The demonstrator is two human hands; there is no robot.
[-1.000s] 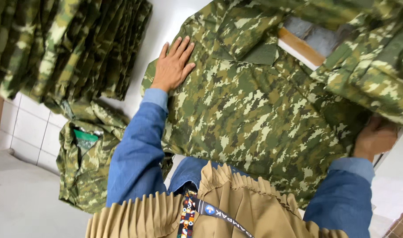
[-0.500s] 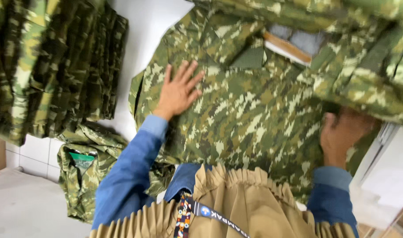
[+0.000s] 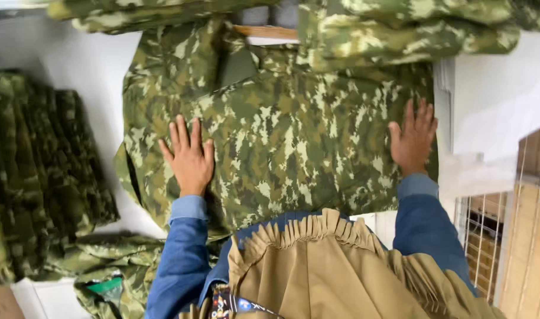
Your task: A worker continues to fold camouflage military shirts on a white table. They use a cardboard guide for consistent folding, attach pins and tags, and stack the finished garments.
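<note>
Here the work looks about midway, judged only from how the things lie. At the far left a row of folded camouflage jackets (image 3: pixel 39 177) stands finished on the white tabletop (image 3: pixel 98 65), and below it one more crumpled jacket (image 3: pixel 113 277) with a green label hangs at the edge, not yet folded. In the middle lies the camouflage jacket (image 3: pixel 293 136) that is in hand: it is spread flat on the tabletop, collar to the far side, and its body looks smooth. The left hand (image 3: pixel 190 159) rests flat on the left part of it, fingers spread, palm down, holding nothing. The right hand (image 3: pixel 413 139) lies flat in the same way on the right edge of the jacket, also with open fingers and not closed on the cloth. The two hands are well apart, one on each side. I judge that the smoothing is done and the folding of the sides is what remains. Behind the collar more camouflage cloth (image 3: pixel 400 29) is heaped. At the right the tabletop ends, and a wooden rack (image 3: pixel 518 248) with thin bars stands beside it.
</note>
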